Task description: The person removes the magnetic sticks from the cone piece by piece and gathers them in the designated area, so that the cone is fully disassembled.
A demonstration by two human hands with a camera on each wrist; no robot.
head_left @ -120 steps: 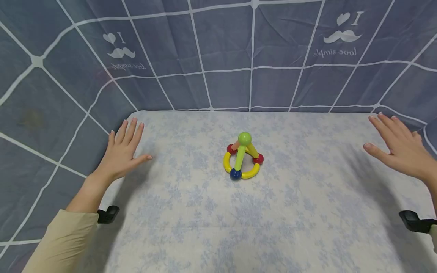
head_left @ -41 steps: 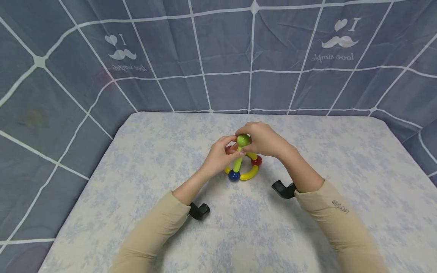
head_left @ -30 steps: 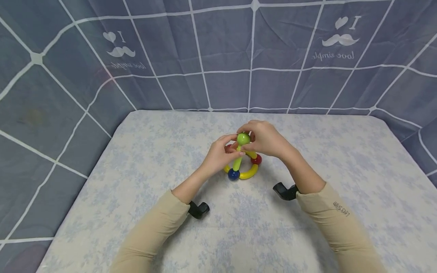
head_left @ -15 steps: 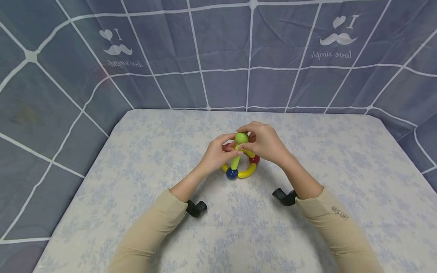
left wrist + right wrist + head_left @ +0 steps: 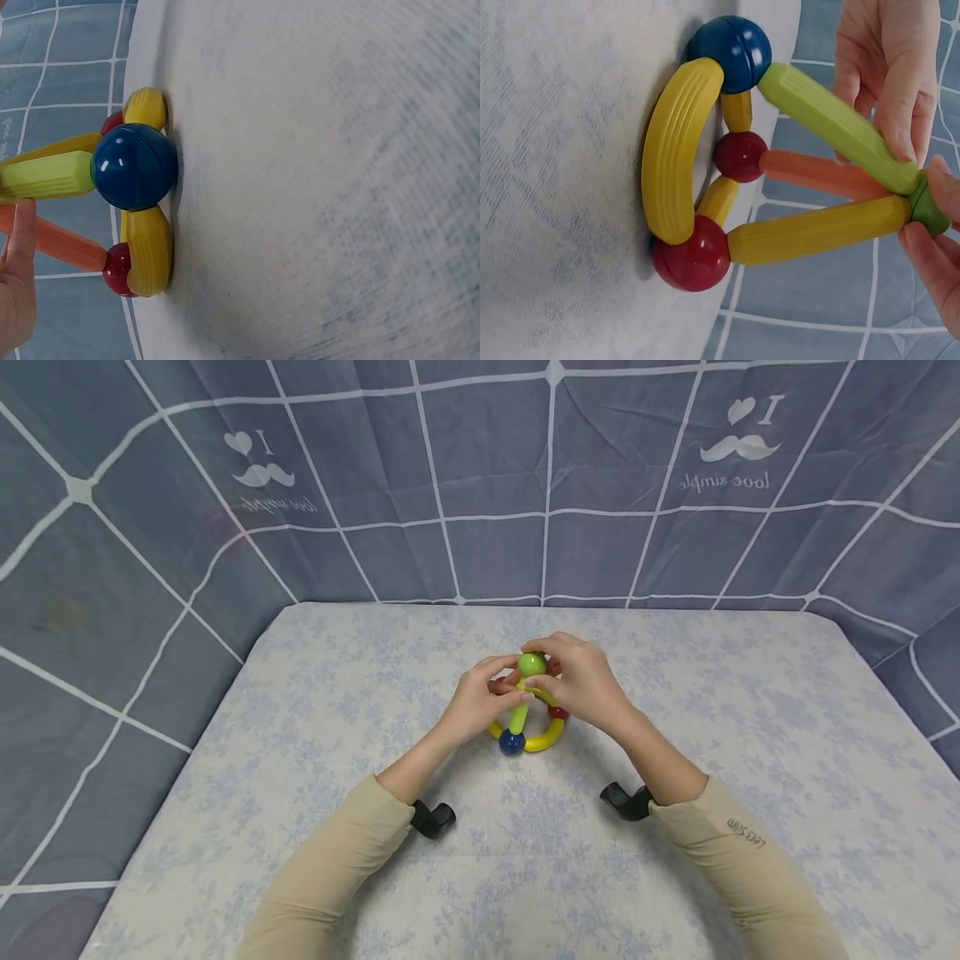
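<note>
A pyramid of magnetic building sticks and balls stands on the table. Curved yellow rods (image 5: 676, 150) form its base ring, linking a blue ball (image 5: 731, 54) and two red balls (image 5: 692, 253). From these a light green rod (image 5: 836, 124), an orange rod (image 5: 817, 172) and a straight yellow rod (image 5: 817, 229) rise to a green ball (image 5: 532, 664) at the top. My left hand (image 5: 474, 702) pinches the light green rod just under that ball, thumb in front. My right hand (image 5: 588, 681) holds the green ball between thumb and fingers from the right.
Pale floral cloth covers the table (image 5: 480, 877). A blue-grey curtain (image 5: 495, 468) with white lines hangs behind it and along the left side. A black wrist mount (image 5: 433, 820) sits below my left cuff, another wrist mount (image 5: 626, 802) at my right.
Both hands have come inward from the table's two sides onto the pyramid's top. Since then they have barely shifted, and the pyramid stands in about the same place.
</note>
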